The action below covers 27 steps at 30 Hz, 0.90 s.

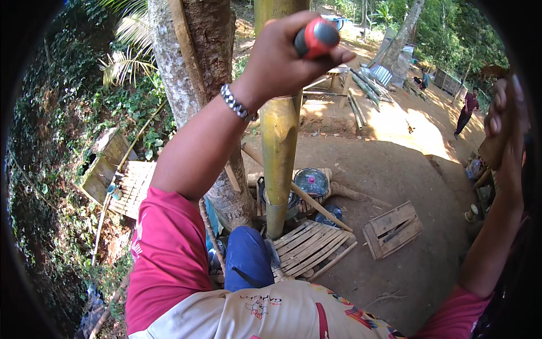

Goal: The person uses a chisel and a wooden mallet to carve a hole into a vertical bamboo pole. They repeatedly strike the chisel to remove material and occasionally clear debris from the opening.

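Raised high in front of a thick yellow bamboo pole [279, 150], my left hand [276, 56] is closed round a red-and-black tool handle [317, 38]. The handle's rounded end faces me, and the rest of the tool is hidden. A beaded bracelet circles that wrist. My right hand [499, 121] is lifted at the far right rim, its fingers curled. Whatever it grips, if anything, is lost in the dark edge. Just left of the pole stands a tree trunk [186, 73] with a strip of wood along it. My bent knee [247, 257] in blue trousers shows at the pole's foot.
Well below lie a slatted bamboo bench [310, 248], a wooden crate lid [393, 229] and a lidded round pot [311, 182]. A slanting pole [322, 206] crosses behind the bamboo. Cut bamboo [364, 90] lies farther off. Another person [467, 112] stands at the right; dense plants grow left.
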Each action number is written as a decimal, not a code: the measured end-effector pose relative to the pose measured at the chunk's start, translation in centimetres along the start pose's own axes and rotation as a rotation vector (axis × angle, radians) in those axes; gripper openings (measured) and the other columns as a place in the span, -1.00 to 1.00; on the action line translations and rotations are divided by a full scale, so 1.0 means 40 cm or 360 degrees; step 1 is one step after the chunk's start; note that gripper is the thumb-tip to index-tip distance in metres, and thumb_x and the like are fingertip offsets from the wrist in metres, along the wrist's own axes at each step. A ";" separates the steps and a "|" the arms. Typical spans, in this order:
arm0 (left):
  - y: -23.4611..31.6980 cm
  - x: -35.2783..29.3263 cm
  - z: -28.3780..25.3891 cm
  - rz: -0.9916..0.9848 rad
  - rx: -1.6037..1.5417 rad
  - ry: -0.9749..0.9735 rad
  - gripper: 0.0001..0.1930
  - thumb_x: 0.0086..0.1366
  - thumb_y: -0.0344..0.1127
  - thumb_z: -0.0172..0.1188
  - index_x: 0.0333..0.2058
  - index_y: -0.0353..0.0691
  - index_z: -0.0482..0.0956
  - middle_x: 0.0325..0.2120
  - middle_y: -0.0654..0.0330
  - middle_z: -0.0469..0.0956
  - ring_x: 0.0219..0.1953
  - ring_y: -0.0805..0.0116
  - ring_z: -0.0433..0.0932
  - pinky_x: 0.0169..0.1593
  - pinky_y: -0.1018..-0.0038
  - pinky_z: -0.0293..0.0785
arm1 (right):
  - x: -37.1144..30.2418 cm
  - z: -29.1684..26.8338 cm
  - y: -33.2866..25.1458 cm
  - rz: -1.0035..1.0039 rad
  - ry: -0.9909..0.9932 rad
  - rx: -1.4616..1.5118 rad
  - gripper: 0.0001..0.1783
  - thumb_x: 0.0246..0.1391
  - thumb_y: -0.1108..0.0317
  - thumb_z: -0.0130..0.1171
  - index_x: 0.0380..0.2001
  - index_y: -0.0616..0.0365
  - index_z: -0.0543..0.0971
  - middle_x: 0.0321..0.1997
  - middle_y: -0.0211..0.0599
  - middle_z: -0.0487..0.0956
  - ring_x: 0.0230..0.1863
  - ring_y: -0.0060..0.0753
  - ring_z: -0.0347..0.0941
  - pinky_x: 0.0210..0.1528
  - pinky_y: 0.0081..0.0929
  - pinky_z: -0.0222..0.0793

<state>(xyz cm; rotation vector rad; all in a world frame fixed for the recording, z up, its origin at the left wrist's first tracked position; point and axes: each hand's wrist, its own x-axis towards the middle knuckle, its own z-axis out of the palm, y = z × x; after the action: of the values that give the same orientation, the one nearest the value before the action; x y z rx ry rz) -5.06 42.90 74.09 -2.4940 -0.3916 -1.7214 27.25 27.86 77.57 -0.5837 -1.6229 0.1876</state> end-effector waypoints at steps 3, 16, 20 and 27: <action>-0.024 -0.168 0.005 0.0690 0.0000 -0.0152 -0.69 0.10 -0.29 0.56 -0.44 -0.16 0.52 -0.55 0.27 0.51 -0.51 0.34 0.54 -0.40 0.34 0.55 | -0.177 0.009 0.053 0.0291 0.0282 -0.0082 -0.51 0.50 0.23 -0.05 0.34 0.19 0.18 -0.33 -0.35 0.40 -0.49 -0.67 0.29 -0.45 -0.68 0.31; 0.115 -0.243 0.010 0.0437 -0.0269 -0.0092 -0.72 0.17 -0.27 0.52 -0.36 -0.16 0.52 -0.52 0.23 0.49 -0.55 0.32 0.47 -0.43 0.36 0.42 | -0.877 0.054 0.277 0.1712 0.0781 0.0158 -0.67 0.47 0.27 -0.04 0.19 0.07 0.24 -0.41 -0.38 0.37 -0.61 -0.60 0.29 -0.57 -0.55 0.32; 0.052 -0.151 -0.079 0.0267 -0.0656 0.0541 -0.74 0.36 -0.24 0.37 -0.26 -0.14 0.42 -0.56 0.28 0.41 -0.58 0.43 0.37 -0.47 0.38 0.38 | -0.933 0.082 0.270 0.1905 0.0703 0.0211 -0.73 0.47 0.26 -0.03 0.12 0.06 0.25 -0.42 -0.37 0.38 -0.61 -0.58 0.31 -0.58 -0.52 0.33; 0.026 -0.076 -0.094 0.0318 -0.1036 0.0627 -0.78 0.26 -0.40 0.44 -0.30 -0.26 0.51 -0.53 0.24 0.53 -0.53 0.53 0.49 -0.47 0.54 0.42 | -0.950 0.145 0.288 0.1918 0.0551 0.0383 -0.79 0.46 0.27 -0.04 0.02 0.09 0.27 -0.42 -0.35 0.40 -0.61 -0.54 0.34 -0.57 -0.50 0.35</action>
<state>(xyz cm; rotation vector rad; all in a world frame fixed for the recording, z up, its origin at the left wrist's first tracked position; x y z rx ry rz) -9.23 40.62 72.71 -2.3198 0.5112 -2.4626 25.85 20.99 38.06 -1.2615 -0.7246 1.0789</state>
